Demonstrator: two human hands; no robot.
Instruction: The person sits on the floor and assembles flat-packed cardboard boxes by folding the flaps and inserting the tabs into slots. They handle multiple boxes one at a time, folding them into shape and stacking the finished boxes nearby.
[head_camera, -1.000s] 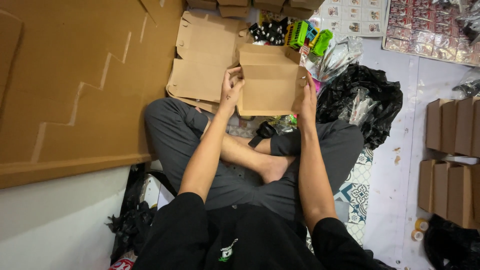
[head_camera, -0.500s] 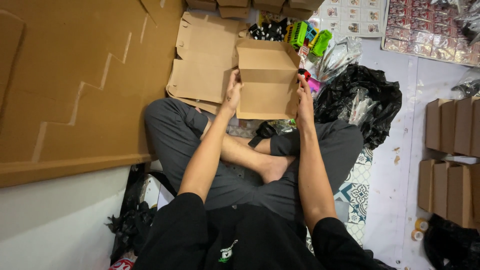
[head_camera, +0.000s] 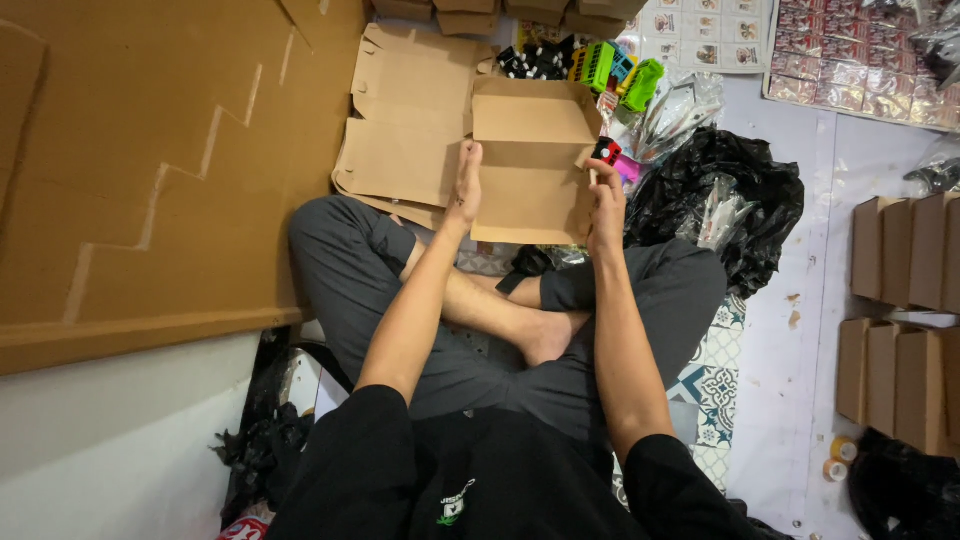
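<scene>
I sit cross-legged on the floor with a brown cardboard box (head_camera: 533, 165) held out in front of me, its top flap standing open. My left hand (head_camera: 465, 185) presses flat against the box's left side. My right hand (head_camera: 605, 200) grips its right side, fingers along the edge. A small red and black item (head_camera: 606, 150) shows just above my right hand, beside the box. Behind the box lies a stack of flat unfolded cartons (head_camera: 410, 130).
Large cardboard sheets (head_camera: 150, 160) fill the left. Green and blue toy vehicles (head_camera: 615, 70) and clear wrappers lie beyond the box, a black plastic bag (head_camera: 730, 200) to the right. Folded boxes (head_camera: 905, 310) stand at right, tape rolls (head_camera: 838, 458) near them.
The box has been turned and its top flap has swung up and open; both hands have slid along its sides while holding it.
</scene>
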